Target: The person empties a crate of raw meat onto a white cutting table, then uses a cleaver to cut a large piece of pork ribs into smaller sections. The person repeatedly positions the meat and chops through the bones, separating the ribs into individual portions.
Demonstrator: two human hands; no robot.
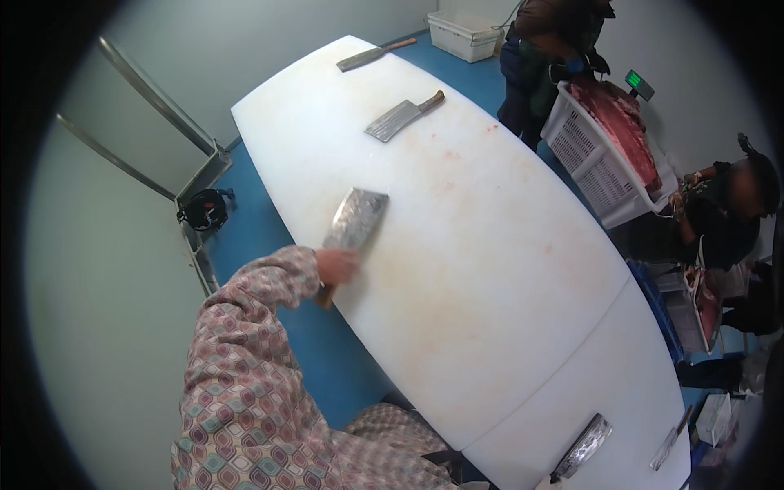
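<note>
My left hand (337, 266), slightly blurred, is closed round the handle of a broad steel cleaver (357, 219) at the near left edge of the white table (482, 269). The blade points away from me over the tabletop, and the handle's end shows below the fist. Close to the lower edge of the picture is another cleaver (586, 445) with a shiny, dark-streaked blade. By its handle a small pale patch is cut off by the frame. It may be part of my right hand, whose fingers I cannot make out.
Two more cleavers, one nearer (394, 120) and one farther (362, 59), lie toward the far end; a narrow knife (670, 441) lies at lower right. Beyond the table, co-workers stand by a white crate (580, 155) of red meat (621, 131). A metal frame (214, 167) stands left.
</note>
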